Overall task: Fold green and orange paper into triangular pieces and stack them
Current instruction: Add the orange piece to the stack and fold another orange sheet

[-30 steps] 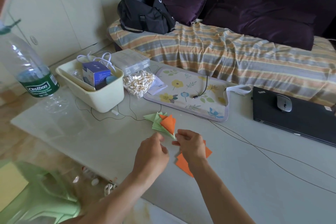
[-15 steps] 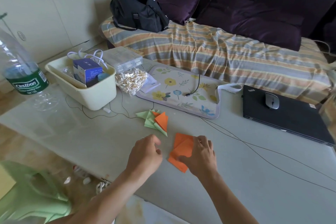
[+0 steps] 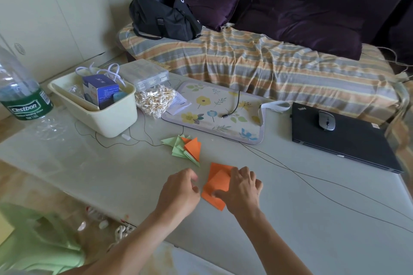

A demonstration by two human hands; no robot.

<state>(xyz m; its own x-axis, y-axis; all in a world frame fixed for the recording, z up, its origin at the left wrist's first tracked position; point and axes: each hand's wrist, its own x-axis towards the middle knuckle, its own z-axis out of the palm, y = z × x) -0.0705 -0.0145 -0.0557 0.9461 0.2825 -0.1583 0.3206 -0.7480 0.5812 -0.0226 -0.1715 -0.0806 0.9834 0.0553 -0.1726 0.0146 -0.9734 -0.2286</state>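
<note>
1. Orange paper lies on the surface, near the pile of finished triangles.
2. Right hand presses it flat, fingers spread; left hand hovers beside, loosely curled, empty.
3. Folding looks just begun; next, lift a corner and crease.

two hands, left and right; one orange sheet; one pile of folded triangles; one laptop, one mouse, one bottle, one tub.
</note>
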